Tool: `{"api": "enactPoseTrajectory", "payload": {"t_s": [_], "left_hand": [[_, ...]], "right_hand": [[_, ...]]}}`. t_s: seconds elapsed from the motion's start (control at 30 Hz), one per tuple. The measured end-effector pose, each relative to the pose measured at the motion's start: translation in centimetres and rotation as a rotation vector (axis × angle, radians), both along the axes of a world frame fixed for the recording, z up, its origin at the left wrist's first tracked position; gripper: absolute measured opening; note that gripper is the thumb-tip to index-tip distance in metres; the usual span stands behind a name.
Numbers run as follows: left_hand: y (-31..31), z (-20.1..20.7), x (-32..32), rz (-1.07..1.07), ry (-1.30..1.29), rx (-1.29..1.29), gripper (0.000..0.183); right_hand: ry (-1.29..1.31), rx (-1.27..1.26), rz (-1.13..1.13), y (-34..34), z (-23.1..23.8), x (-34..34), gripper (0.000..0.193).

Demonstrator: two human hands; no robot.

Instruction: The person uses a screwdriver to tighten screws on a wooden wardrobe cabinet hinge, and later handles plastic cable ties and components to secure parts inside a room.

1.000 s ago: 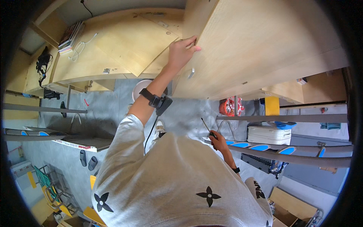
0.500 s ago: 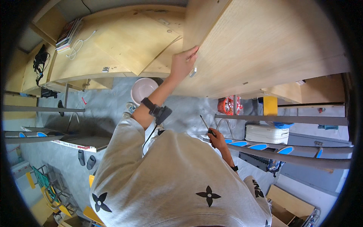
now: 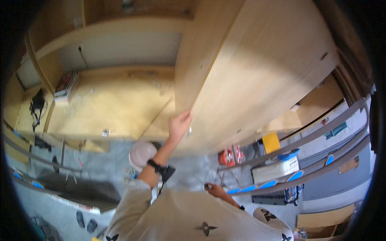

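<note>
The left hand [image 3: 179, 125], fingers spread apart, is pressed flat against the edge of the tall wooden panel [image 3: 257, 76] at frame centre. The right hand [image 3: 214, 188], lower centre, is closed around a thin dark tool. A round white bucket [image 3: 141, 154] is seen below; its contents cannot be told.

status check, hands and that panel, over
Left hand flat on the wood panel edge, no closed grip. Right hand low, shut on a thin tool, kind unclear. White bucket on floor below the panel.
</note>
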State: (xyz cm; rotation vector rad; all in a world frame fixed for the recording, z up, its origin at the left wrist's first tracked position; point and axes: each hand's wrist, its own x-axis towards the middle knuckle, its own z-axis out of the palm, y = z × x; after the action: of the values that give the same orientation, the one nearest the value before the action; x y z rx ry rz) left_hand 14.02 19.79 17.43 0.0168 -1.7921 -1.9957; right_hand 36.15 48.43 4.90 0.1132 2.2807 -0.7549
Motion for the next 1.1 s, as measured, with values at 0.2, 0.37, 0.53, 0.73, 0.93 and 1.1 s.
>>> {"api": "enactPoseTrajectory", "payload": {"t_s": [0.2, 0.37, 0.53, 0.73, 0.93, 1.1], "left_hand": [[0.0, 2.3, 2.1, 0.016, -0.085, -0.034, 0.026], [0.3, 4.2, 2.5, 0.061, -0.022, 0.027, 0.027], [0.2, 4.0, 0.8, 0.080, 0.019, -0.050, 0.026], [0.4, 3.9, 0.0, 0.155, 0.010, -0.155, 0.020], [1.8, 5.0, 1.5, 0.199, 0.009, -0.153, 0.018], [2.0, 7.1, 2.2, 0.240, 0.025, -0.315, 0.016]], "right_hand": [[-0.044, -0.219, -0.069, -1.7, 3.2, -0.7, 0.037], [-0.034, -0.240, -0.012, -1.4, 4.5, -1.8, 0.036], [0.019, -0.290, -0.122, 0.3, 5.2, -1.5, 0.035], [-0.020, -0.348, -0.264, 4.3, 2.5, -0.4, 0.036], [0.052, -0.332, -0.258, 7.5, 3.2, -1.2, 0.035], [0.080, -0.375, -0.281, 8.9, 3.3, -1.4, 0.034]]}}
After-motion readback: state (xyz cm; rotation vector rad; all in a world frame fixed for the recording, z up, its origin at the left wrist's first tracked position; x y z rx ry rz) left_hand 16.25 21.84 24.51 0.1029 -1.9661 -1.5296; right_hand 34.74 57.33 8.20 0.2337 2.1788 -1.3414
